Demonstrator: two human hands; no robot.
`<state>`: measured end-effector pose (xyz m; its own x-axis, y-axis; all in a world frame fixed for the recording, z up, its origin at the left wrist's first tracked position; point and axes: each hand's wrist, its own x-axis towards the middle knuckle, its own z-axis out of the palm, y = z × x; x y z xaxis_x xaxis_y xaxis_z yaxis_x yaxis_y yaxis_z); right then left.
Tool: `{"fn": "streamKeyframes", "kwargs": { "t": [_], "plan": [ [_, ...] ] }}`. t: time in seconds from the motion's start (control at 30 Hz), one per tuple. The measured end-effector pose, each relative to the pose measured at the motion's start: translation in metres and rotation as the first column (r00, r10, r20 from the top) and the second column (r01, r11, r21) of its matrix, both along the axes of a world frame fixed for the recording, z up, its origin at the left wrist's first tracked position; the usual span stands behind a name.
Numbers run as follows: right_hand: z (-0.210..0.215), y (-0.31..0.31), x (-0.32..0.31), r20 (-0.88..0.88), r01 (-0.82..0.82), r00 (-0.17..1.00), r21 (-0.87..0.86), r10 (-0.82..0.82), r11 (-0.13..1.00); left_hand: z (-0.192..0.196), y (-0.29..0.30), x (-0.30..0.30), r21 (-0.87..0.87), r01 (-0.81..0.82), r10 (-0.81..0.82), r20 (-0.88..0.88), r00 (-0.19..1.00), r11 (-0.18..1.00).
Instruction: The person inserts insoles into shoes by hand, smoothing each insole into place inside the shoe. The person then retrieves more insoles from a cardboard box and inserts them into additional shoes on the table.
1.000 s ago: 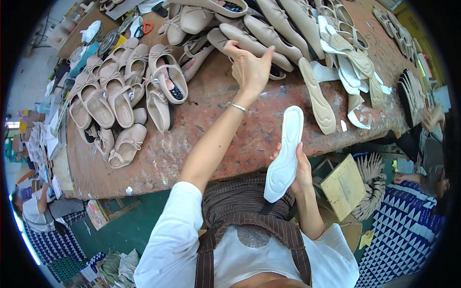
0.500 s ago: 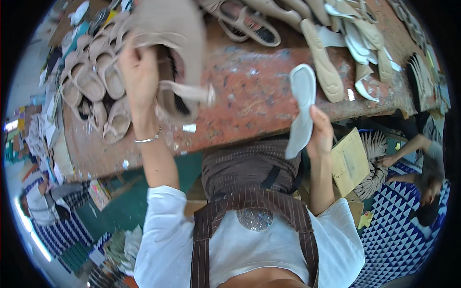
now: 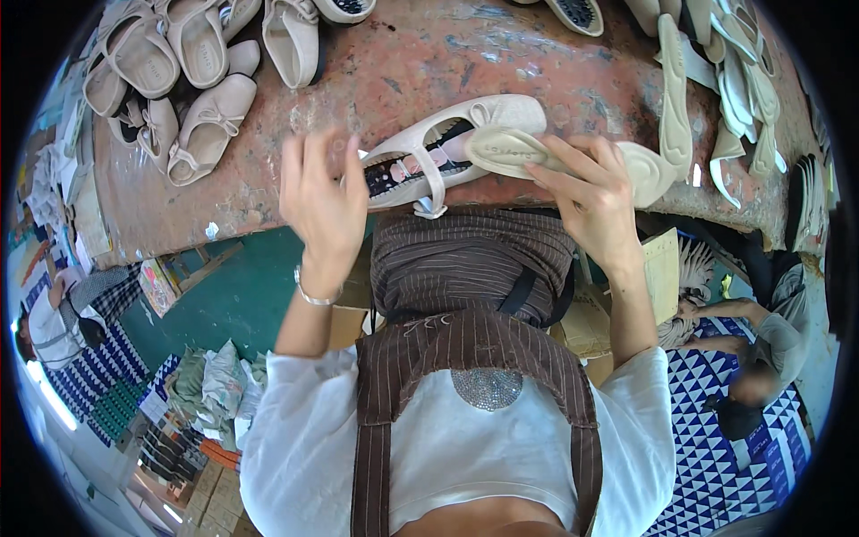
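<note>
A beige shoe (image 3: 508,113) with a strap and a small bow lies on its sole near the table's front edge, toe to the right. Its dark patterned inside shows through the opening. My left hand (image 3: 322,199), slightly blurred, is at the shoe's heel end with fingers apart and nothing in them. Pinched in my right hand (image 3: 595,192) is a beige insole (image 3: 649,172), padded top side up. The insole's heel end reaches over the shoe's opening, while its wider front end sticks out to the right behind my fingers.
Finished-looking beige shoes (image 3: 215,121) crowd the table's (image 3: 394,67) far left. Loose insoles (image 3: 673,98) and white-backed pieces (image 3: 735,94) lie at the right. A cardboard box (image 3: 582,318) stands below the edge. Another person (image 3: 777,336) works at the lower right.
My left hand has set the shoe on the table and let go. My right hand has brought the insole left to the shoe and turned it from its white underside to its beige side.
</note>
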<state>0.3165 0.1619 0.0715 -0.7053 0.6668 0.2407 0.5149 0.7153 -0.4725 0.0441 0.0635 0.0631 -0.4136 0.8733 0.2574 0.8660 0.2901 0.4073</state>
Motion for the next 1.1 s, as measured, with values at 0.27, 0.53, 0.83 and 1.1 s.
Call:
{"fn": "streamKeyframes", "kwargs": {
  "t": [0.27, 0.53, 0.83, 1.1],
  "plan": [
    [-0.027, 0.012, -0.062, -0.056, -0.27, 0.963, -0.105, 0.265, 0.957, -0.038, -0.027, 0.005, -0.039, -0.17, 0.174, 0.297, 0.939, 0.985],
    [-0.042, -0.005, -0.099, -0.208, -0.216, 0.964, -0.265, 0.164, 0.94, -0.041, -0.013, -0.02, -0.045, 0.038, -0.015, 0.427, 0.904, 0.998],
    [-0.044, -0.002, -0.12, -0.172, -0.174, 0.979, -0.412, 0.111, 0.895, -0.056, -0.006, -0.02, 0.075, -0.28, 0.108, 0.802, 0.587, 0.957],
    [-0.055, -0.008, -0.126, -0.138, -0.138, 0.986, -0.373, 0.092, 0.918, -0.07, -0.005, -0.01, 0.147, -0.38, 0.156, 0.736, 0.659, 0.913]
  ]
}}
